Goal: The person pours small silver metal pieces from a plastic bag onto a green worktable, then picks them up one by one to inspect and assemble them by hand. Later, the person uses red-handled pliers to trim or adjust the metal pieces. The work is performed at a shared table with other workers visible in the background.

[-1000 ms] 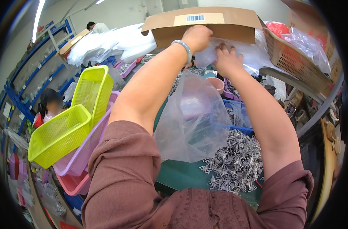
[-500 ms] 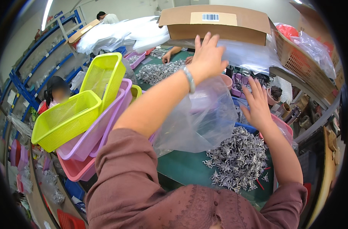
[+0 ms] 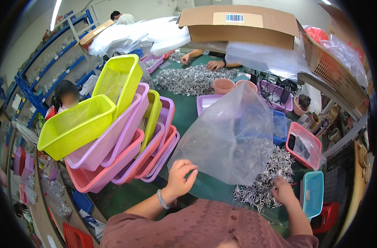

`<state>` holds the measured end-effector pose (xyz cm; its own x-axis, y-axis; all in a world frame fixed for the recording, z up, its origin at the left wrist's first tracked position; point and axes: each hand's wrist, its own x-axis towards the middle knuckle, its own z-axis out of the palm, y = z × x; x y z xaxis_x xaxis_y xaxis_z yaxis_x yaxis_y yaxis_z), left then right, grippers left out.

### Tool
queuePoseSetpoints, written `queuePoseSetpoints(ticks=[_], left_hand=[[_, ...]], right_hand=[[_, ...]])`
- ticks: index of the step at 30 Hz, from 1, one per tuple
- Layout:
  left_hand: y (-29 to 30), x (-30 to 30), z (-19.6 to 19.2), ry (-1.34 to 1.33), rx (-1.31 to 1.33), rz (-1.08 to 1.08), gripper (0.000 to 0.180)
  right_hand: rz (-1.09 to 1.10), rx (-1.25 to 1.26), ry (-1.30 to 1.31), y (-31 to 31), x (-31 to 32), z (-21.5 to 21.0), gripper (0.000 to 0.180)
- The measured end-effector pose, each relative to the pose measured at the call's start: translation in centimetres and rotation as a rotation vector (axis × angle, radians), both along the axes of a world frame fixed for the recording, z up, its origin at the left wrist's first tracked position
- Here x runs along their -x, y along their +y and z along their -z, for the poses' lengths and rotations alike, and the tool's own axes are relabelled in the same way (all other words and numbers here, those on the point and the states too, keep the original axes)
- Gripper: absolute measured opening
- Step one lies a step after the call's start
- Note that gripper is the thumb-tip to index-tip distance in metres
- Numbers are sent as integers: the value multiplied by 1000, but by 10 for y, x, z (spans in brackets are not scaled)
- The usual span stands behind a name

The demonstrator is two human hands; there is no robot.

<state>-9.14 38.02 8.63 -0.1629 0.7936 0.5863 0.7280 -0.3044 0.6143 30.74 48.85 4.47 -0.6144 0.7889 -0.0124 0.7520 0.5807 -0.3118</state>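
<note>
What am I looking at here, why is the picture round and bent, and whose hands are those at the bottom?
This is one view from a wide fisheye camera worn on a person's head and aimed down, so straight edges curve near the rim. No machine is involved: the two bare hands belong to the wearer. The left hand grips the lower edge of a large clear plastic bag. The right hand rests on a pile of small silvery metal parts on the green table. To the left leans a stack of pink, purple and yellow plastic baskets. Farther back, another person's hands work at a second pile, below a cardboard box.
</note>
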Motion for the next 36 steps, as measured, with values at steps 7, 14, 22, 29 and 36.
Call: queuePoseSetpoints(ticks=[7, 14, 22, 29, 36], left_hand=[[-31, 15, 96, -177, 430, -92, 27], [-15, 8, 112, 340, 696, -165, 96], [5, 16, 152, 204, 620, -257, 105], [14, 1, 112, -411, 330, -145, 93], [-2, 46, -95, 47, -476, -183, 38]], right_hand=[[-28, 280, 180, -32, 39, 8, 61], [-301, 132, 303, -17, 101, -6, 67], [-529, 376, 534, 6, 174, -38, 45], [-825, 111, -97, 43, 307, -210, 20], [-1050, -181, -518, 49, 399, -192, 16]])
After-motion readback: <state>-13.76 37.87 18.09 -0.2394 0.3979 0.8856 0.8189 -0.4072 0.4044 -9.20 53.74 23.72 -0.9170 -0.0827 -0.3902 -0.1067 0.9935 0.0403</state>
